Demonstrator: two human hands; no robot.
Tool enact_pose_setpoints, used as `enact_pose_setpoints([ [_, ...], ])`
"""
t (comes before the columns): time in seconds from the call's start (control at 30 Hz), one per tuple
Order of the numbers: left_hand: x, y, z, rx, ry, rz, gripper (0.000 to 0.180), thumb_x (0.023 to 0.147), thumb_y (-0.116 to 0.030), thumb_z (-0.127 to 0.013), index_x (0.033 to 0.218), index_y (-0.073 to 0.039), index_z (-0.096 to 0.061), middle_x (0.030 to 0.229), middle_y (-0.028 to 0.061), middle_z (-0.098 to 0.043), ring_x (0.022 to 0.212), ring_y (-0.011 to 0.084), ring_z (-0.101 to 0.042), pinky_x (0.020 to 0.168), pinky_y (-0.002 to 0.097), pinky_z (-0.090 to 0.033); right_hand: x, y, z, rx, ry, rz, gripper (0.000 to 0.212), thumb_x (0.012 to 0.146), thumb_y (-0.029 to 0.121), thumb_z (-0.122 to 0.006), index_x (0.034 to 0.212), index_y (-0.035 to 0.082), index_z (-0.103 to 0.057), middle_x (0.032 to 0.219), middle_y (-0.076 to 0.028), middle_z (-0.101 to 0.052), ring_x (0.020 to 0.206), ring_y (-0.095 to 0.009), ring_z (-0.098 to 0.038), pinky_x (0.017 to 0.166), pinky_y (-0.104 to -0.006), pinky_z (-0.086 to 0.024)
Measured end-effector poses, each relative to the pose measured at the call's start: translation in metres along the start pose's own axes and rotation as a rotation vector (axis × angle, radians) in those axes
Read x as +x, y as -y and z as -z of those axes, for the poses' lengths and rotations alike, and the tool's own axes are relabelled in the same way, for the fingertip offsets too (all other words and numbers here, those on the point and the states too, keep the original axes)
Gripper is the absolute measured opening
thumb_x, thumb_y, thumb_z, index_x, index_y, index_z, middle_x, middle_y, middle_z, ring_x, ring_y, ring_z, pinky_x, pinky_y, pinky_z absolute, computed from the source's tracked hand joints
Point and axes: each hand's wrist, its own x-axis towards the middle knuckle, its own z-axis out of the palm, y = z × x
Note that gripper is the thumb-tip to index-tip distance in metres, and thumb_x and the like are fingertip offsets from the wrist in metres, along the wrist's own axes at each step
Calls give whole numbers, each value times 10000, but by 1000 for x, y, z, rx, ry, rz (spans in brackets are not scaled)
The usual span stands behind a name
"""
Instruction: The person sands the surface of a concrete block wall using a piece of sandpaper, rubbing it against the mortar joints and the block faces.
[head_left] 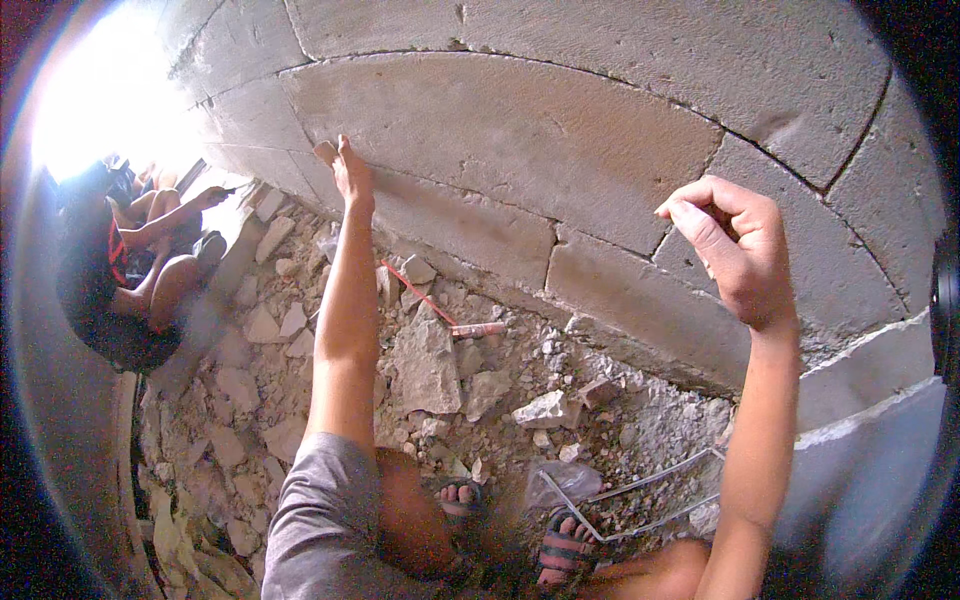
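A wall of large pale stone blocks point(500, 130) with dark joints fills the view ahead. My left hand point(354, 185) reaches out to the wall's lower left part. A small flat tan piece point(325, 153) shows at its fingers, next to the stone; what it is I cannot make out. My right hand point(738, 250) is raised at the right, before the wall, its fingers curled and the thumb pressed towards the index finger. Whatever lies between those fingertips, if anything, is too small to name.
Rubble point(425, 365) covers the ground along the wall's foot. On it lie a pinkish-red cylinder point(478, 329) with a thin red strip, a bent grey metal frame point(655, 465) and a clear plastic bag point(563, 485) beside my sandalled foot point(567, 550). Another person point(135, 270) sits at the far left.
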Motion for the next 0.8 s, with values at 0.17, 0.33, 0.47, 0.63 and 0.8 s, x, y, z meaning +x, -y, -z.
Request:
enact_pose_setpoints([
  [0.17, -16, 9, 4, -230, -47, -88, 838, 859, -576, -408, 1393, 49, -247, 1429, 229, -292, 1326, 336, -287, 1070, 348, -235, -1, -1, 1, -31, 6, -1, 147, 858, 128, -568, 785, 22, -639, 658, 35, -581, 608, -23, -482, 538, -199, -372],
  [0.33, -45, -2, -1, -73, 130, -118, 878, 863, -612, -386, 1384, 79, -238, 1421, 259, -280, 1334, 344, -265, 1077, 340, -216, -3, 1, 3, -30, -28, 65, 154, 856, 129, -568, 786, 9, -633, 689, 11, -597, 646, -47, -508, 585, -217, -404],
  [0.47, -84, -32, -18, -15, 112, -203, 917, 871, -619, -350, 1373, 130, -179, 1460, 282, -145, 1389, 325, -97, 1122, 335, -91, -1, -1, -4, -10, -49, 119, 164, 874, 143, -548, 786, 29, -627, 570, 83, -444, 482, 9, -332, 435, -189, -251],
  [0.63, -85, -61, -7, -134, 101, 39, 896, 877, -615, -332, 1387, 105, -175, 1463, 278, -140, 1382, 346, -115, 1118, 352, -110, 4, 21, -14, -21, -6, 64, 159, 859, 130, -563, 784, 6, -629, 698, 15, -599, 643, -45, -512, 585, -214, -407],
  [0.8, -39, -14, 8, 137, 126, -155, 867, 882, -608, -318, 1397, 76, -180, 1460, 268, -167, 1362, 366, -180, 1112, 369, -148, 12, 30, -30, -31, 45, 43, 151, 856, 127, -567, 785, 11, -631, 689, 20, -594, 631, -39, -509, 577, -204, -399],
])
